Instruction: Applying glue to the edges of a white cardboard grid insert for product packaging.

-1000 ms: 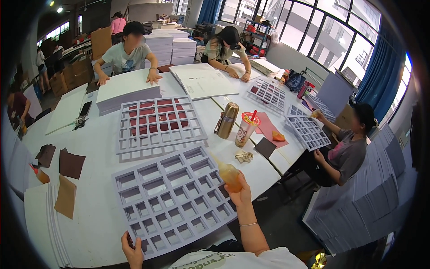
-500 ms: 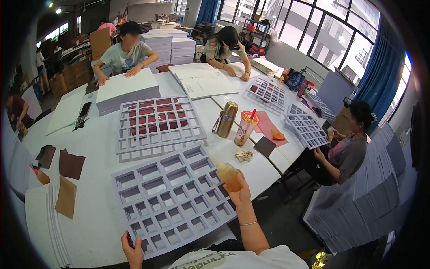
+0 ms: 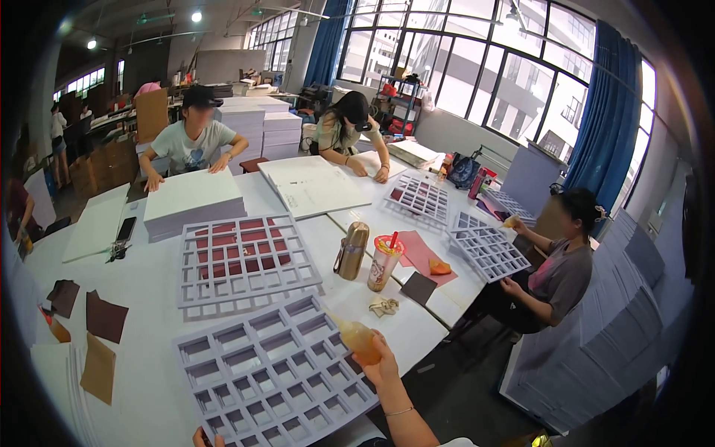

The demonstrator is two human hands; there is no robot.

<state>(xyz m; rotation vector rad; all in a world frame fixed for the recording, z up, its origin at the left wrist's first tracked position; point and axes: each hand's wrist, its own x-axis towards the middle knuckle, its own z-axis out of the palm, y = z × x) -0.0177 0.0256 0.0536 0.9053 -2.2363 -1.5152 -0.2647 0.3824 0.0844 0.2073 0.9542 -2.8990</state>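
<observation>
A pale grey-lilac compartment grid point(image 3: 257, 366) with square and oblong openings lies tilted in front of me, its near edge over the table's edge. My left hand point(image 3: 207, 440), mostly cut off by the lower border, grips its near-left corner. My right hand point(image 3: 378, 363) is closed around a soft squeeze bottle point(image 3: 360, 340) of amber liquid. The bottle's pale nozzle points up and left, by the grid's upper right corner. Beyond lies a second grid point(image 3: 246, 257), with dark red pieces showing through its openings.
A gold flask point(image 3: 350, 251) and a drink cup point(image 3: 383, 262) with a red straw stand beyond the bottle, near a crumpled cloth point(image 3: 383, 306). Brown sheets point(image 3: 106, 316) lie left. Co-workers sit around the white table point(image 3: 141, 298); the person at right point(image 3: 558, 268) holds another grid.
My view has tilted up, so the scene sits lower and slightly left, with my left hand mostly out of frame. The person at right has raised a bottle over their grid.
</observation>
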